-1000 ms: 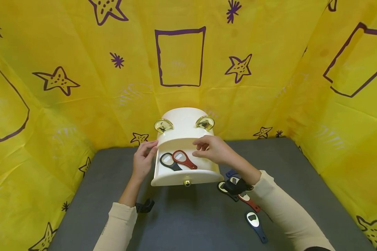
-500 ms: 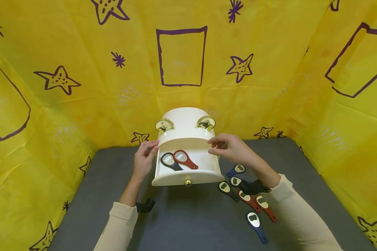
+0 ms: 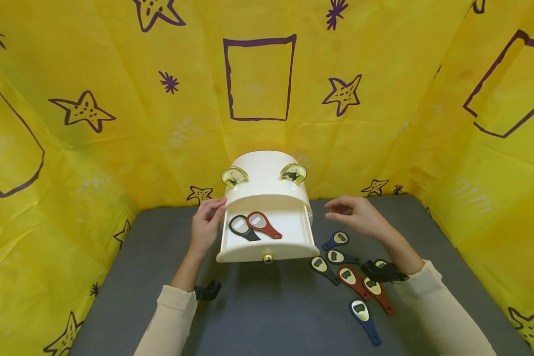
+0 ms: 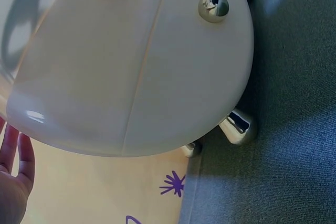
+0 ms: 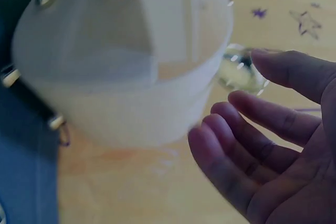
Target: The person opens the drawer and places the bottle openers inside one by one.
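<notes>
A white rounded drawer box (image 3: 267, 173) with two gold-rimmed knobs like eyes faces me, its drawer (image 3: 289, 225) pulled out. In the drawer lie a black bottle opener (image 3: 252, 236) and a red bottle opener (image 3: 273, 232), the red one overlapping the black. My left hand (image 3: 204, 225) rests its fingertips on the box's left side; its fingers (image 4: 26, 166) are at the box's edge in the left wrist view. My right hand (image 3: 356, 215) hovers right of the box, fingers loosely bent, nothing between thumb and fingers (image 5: 257, 108).
Several bottle openers lie on the grey table right of the box: a blue one (image 3: 337, 239), a black one (image 3: 331, 277), red ones (image 3: 384, 299) and a blue one (image 3: 367, 326) nearest me. Yellow patterned cloth (image 3: 138, 163) walls the table's back and sides.
My right hand has moved from over the drawer out to the right, away from the box. The left hand stays at the box's side, and both openers in the drawer lie as before.
</notes>
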Demonstrator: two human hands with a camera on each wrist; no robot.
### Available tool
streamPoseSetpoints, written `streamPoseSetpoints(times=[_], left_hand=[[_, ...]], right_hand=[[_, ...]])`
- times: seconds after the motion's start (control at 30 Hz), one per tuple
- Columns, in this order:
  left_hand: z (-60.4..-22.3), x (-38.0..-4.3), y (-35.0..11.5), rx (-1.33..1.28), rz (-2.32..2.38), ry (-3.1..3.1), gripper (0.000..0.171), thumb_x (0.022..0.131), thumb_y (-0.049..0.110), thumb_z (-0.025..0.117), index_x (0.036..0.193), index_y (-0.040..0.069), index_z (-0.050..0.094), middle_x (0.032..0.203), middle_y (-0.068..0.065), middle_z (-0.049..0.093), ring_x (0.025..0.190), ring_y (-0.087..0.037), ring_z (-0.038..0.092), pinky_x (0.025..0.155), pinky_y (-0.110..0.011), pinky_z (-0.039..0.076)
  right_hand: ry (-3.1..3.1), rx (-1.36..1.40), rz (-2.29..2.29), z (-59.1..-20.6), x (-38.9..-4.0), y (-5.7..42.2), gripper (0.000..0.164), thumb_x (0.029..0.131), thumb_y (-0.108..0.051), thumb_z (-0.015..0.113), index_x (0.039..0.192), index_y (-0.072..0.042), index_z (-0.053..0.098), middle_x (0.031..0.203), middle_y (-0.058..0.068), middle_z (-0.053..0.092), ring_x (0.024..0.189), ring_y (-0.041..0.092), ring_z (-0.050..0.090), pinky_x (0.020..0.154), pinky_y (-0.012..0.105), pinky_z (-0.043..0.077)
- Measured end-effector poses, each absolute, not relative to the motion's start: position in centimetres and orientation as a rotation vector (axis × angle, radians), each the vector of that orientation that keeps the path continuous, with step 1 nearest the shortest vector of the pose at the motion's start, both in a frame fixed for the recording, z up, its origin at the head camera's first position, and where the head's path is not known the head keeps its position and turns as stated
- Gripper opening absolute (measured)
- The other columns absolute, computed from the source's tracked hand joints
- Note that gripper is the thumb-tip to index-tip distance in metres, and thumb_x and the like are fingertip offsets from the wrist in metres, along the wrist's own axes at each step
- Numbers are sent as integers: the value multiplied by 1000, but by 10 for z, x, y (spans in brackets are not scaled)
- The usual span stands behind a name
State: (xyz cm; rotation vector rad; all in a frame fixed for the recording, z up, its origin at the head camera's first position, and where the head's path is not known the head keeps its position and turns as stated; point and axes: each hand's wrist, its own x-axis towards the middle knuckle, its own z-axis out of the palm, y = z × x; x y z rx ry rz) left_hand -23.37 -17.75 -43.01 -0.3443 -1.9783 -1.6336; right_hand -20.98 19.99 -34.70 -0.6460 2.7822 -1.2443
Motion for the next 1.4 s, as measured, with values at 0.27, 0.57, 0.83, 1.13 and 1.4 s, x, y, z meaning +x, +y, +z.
streamPoseSetpoints(times=[0.27, 0.57, 0.83, 1.13, 1.4], left_hand=[[-413, -223, -170, -338, -1623, -1992, 21, 88, -8, 63, 108, -15, 66, 110, -30, 60, 93, 5, 52, 65, -8, 43], [-404, -215, -169, -364, -1611, -1977, 20, 89, -7, 63, 107, -15, 66, 108, -28, 61, 92, 5, 53, 65, -8, 44], [-405, -216, -169, -370, -1617, -1976, 20, 88, -8, 63, 106, -17, 65, 107, -14, 64, 92, 6, 52, 66, -8, 44], [-406, -215, -170, -354, -1622, -1981, 20, 89, -7, 63, 107, -16, 65, 108, -25, 62, 94, 7, 53, 66, -8, 45], [-404, -215, -169, -343, -1607, -2005, 21, 89, -6, 63, 107, -15, 66, 109, -25, 63, 94, 8, 52, 67, -8, 44]], right_hand=[[2838, -544, -1158, -383, -215, 231, 28, 91, -19, 68, 111, 0, 69, 97, 11, 72, 83, 15, 63, 70, 22, 52], [2828, -477, -1101, -419, -220, 249, 30, 92, -18, 67, 111, 5, 68, 99, 16, 73, 86, 22, 67, 72, 23, 53], [2798, -433, -1012, -447, -219, 260, 28, 90, -14, 69, 108, 7, 68, 93, 12, 71, 83, 18, 63, 68, 24, 51], [2798, -457, -901, -476, -217, 269, 27, 83, -15, 74, 99, 6, 69, 86, 10, 69, 77, 17, 60, 67, 30, 51], [2804, -433, -866, -491, -212, 273, 29, 74, -12, 79, 95, 6, 70, 88, 13, 72, 81, 24, 66, 73, 38, 55]])
